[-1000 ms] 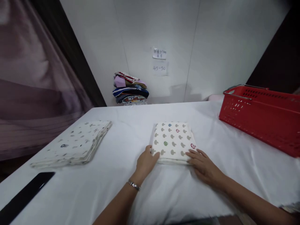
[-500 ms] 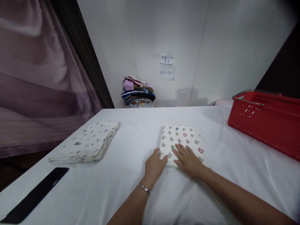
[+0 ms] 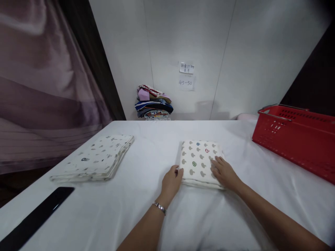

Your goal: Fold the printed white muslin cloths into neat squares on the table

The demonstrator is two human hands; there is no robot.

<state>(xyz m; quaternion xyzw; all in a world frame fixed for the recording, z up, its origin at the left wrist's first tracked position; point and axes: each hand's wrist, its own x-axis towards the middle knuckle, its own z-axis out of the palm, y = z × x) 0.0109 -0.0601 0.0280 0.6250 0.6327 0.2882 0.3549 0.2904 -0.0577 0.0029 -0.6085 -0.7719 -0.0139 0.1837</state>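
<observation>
A folded cream cloth with a mushroom print [image 3: 198, 161] lies in the middle of the white-covered table [image 3: 162, 216]. My left hand [image 3: 171, 182], a bracelet on its wrist, rests against the cloth's near left corner with the fingers curled at the edge. My right hand [image 3: 224, 172] lies flat on the cloth's right side, fingers stretched out. Neither hand lifts the cloth.
A stack of folded printed cloths [image 3: 98, 158] lies at the left. A flat black object [image 3: 34, 219] sits near the front left edge. A red plastic basket [image 3: 298, 136] stands at the right. A pile of coloured fabrics [image 3: 153, 103] lies by the back wall.
My right hand slid across the folded cloth from its middle to its right side. My left hand stayed at the near left corner.
</observation>
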